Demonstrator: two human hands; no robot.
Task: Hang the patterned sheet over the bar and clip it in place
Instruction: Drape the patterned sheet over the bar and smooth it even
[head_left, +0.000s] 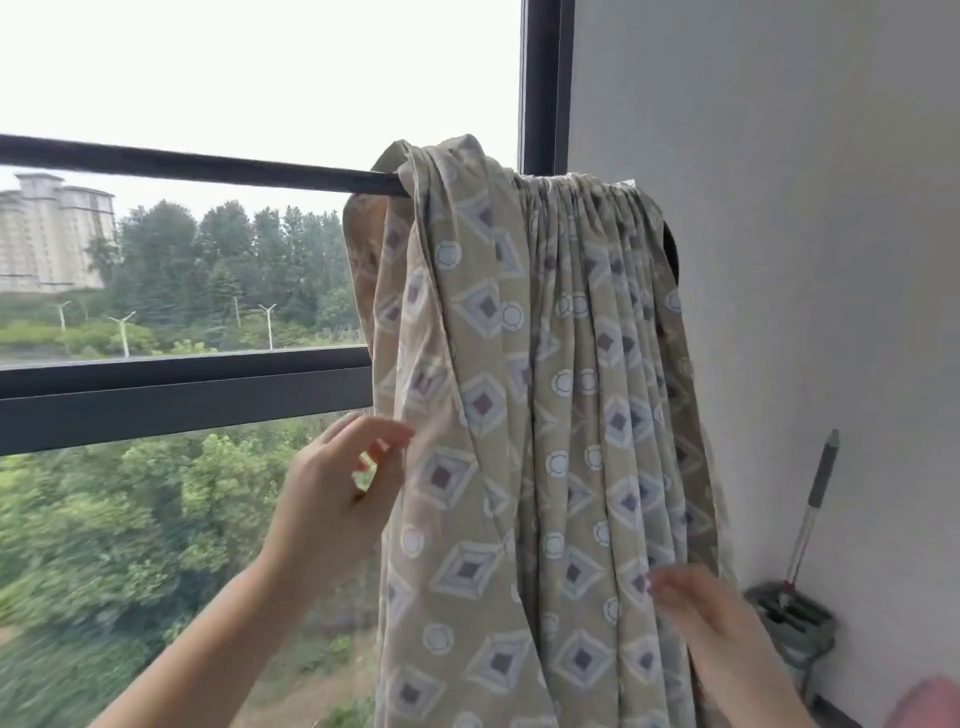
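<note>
At the lower right, the right hand (711, 618) is blurred, fingertips on the folds, grip unclear. The left hand (332, 499) pinches the beige diamond-patterned sheet (519, 389), bunched over the dark metal bar (197, 166).

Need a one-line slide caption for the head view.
Patterned sheet bunched over the bar; left hand and right hand at its folds.

Matt cloth sheet (519, 415) (soft folds), dark bar (208, 166)
</note>
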